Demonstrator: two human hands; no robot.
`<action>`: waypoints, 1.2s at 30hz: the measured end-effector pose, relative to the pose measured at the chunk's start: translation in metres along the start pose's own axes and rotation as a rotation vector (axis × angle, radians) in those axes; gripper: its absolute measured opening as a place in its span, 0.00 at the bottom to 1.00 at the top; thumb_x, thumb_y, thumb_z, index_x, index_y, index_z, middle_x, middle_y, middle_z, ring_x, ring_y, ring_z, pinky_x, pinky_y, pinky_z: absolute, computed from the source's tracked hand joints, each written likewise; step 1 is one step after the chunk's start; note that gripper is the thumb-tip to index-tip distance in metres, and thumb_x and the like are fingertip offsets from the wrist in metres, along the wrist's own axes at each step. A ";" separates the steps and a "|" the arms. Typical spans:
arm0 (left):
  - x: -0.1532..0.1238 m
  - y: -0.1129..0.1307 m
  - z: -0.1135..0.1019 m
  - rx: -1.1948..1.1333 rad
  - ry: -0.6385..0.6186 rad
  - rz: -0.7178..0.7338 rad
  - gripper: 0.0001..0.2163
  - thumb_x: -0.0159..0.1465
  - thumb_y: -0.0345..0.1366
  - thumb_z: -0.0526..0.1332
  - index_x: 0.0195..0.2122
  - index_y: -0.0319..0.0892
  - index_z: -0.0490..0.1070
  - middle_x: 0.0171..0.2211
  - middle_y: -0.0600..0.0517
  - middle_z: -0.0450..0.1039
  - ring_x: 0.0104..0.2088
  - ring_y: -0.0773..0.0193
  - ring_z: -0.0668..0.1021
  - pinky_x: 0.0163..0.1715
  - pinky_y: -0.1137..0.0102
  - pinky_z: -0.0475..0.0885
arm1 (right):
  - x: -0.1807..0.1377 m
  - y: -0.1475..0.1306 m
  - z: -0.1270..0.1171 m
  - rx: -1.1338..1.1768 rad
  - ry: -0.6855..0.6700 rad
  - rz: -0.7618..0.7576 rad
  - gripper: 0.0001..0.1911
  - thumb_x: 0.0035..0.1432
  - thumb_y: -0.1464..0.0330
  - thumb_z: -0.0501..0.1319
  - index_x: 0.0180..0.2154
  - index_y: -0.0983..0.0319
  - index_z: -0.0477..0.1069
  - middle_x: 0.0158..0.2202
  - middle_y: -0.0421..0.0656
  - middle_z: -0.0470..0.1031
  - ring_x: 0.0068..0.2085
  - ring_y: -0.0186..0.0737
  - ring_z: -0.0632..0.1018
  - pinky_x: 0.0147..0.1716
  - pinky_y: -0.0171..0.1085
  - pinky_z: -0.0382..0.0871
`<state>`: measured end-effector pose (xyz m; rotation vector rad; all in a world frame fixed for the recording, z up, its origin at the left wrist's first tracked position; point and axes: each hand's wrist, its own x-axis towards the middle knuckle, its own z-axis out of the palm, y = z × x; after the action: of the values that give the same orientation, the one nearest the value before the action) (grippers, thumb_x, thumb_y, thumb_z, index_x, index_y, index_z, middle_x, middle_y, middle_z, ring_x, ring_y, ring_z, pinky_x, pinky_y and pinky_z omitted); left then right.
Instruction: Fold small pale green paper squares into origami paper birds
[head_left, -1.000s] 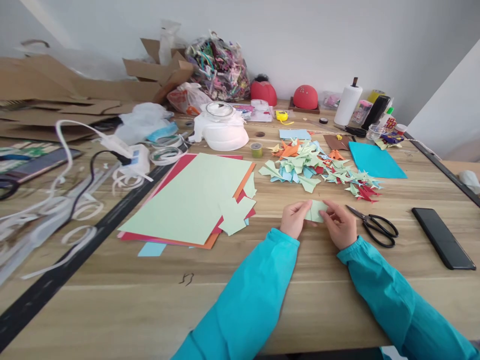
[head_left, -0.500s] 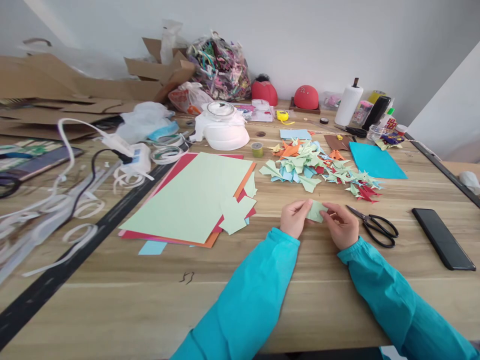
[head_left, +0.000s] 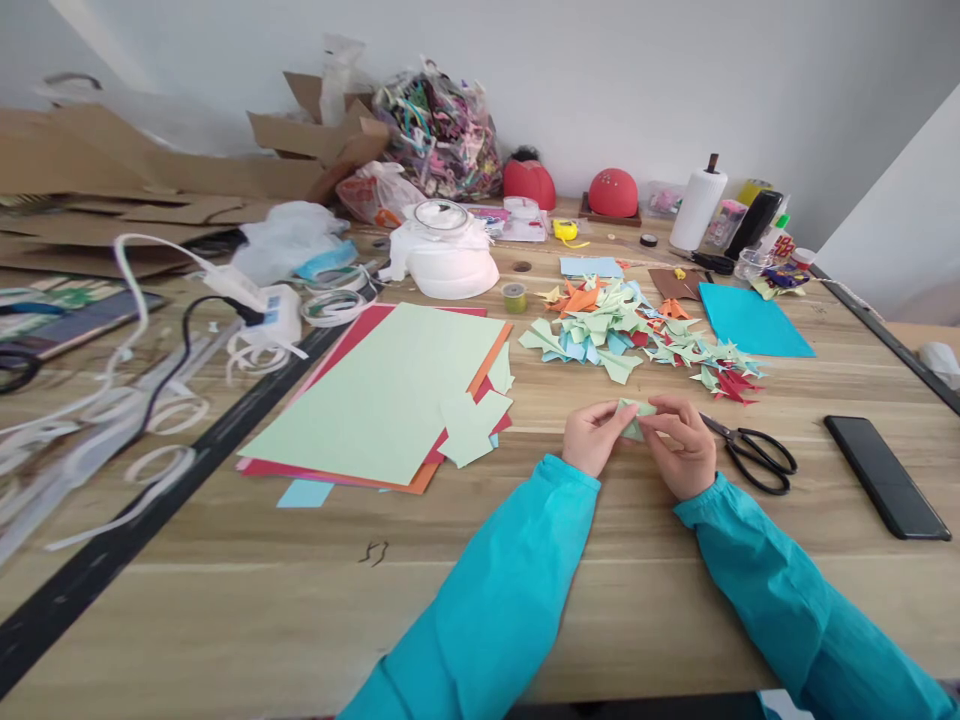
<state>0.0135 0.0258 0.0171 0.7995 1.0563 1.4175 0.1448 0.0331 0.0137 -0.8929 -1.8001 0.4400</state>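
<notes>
A small pale green paper piece point(head_left: 634, 418) is pinched between my two hands just above the wooden table point(head_left: 300, 590). My left hand point(head_left: 592, 438) grips its left side with closed fingers. My right hand point(head_left: 682, 445) curls over its right side and covers most of it. Both arms wear teal sleeves. A pile of folded paper shapes point(head_left: 637, 335) in green, blue, orange and red lies just beyond my hands. Black scissors point(head_left: 750, 452) rest right beside my right hand.
A stack of large coloured sheets point(head_left: 382, 395) topped in pale green lies to the left, with cut green squares point(head_left: 472, 425) at its edge. A black phone point(head_left: 885, 475) lies at right, a blue sheet point(head_left: 750, 320) farther back. Cardboard, cables and bags crowd the far left.
My right hand has closed further over the green paper, folding it smaller; less of the paper shows than a second ago. My left hand has stayed in place.
</notes>
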 end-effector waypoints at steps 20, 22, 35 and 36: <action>0.004 -0.001 -0.004 0.109 -0.055 0.081 0.14 0.46 0.42 0.65 0.27 0.34 0.75 0.25 0.50 0.69 0.21 0.70 0.70 0.12 0.75 0.66 | 0.007 0.012 0.000 0.560 -0.308 0.642 0.14 0.48 0.58 0.62 0.25 0.63 0.70 0.22 0.39 0.70 0.24 0.32 0.70 0.25 0.32 0.65; 0.004 -0.001 -0.004 0.114 -0.053 0.078 0.14 0.46 0.42 0.65 0.27 0.34 0.75 0.26 0.50 0.69 0.21 0.69 0.70 0.12 0.75 0.66 | 0.008 0.011 0.000 0.536 -0.316 0.642 0.14 0.47 0.58 0.62 0.24 0.64 0.70 0.21 0.39 0.70 0.24 0.32 0.69 0.25 0.33 0.64; 0.006 -0.005 -0.007 0.174 -0.071 0.050 0.13 0.48 0.42 0.63 0.25 0.35 0.74 0.24 0.51 0.69 0.20 0.71 0.68 0.13 0.75 0.65 | 0.008 0.013 0.002 0.440 -0.324 0.639 0.16 0.40 0.57 0.66 0.23 0.64 0.70 0.18 0.39 0.70 0.20 0.32 0.68 0.19 0.32 0.60; 0.006 -0.005 -0.007 0.175 -0.067 0.047 0.13 0.48 0.42 0.63 0.25 0.35 0.74 0.24 0.51 0.69 0.20 0.71 0.68 0.13 0.75 0.65 | 0.008 0.013 0.002 0.443 -0.325 0.643 0.16 0.41 0.57 0.66 0.23 0.64 0.70 0.18 0.39 0.70 0.20 0.32 0.68 0.20 0.33 0.61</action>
<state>0.0082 0.0306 0.0092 0.9977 1.1272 1.3407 0.1462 0.0479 0.0093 -1.1086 -1.5596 1.4027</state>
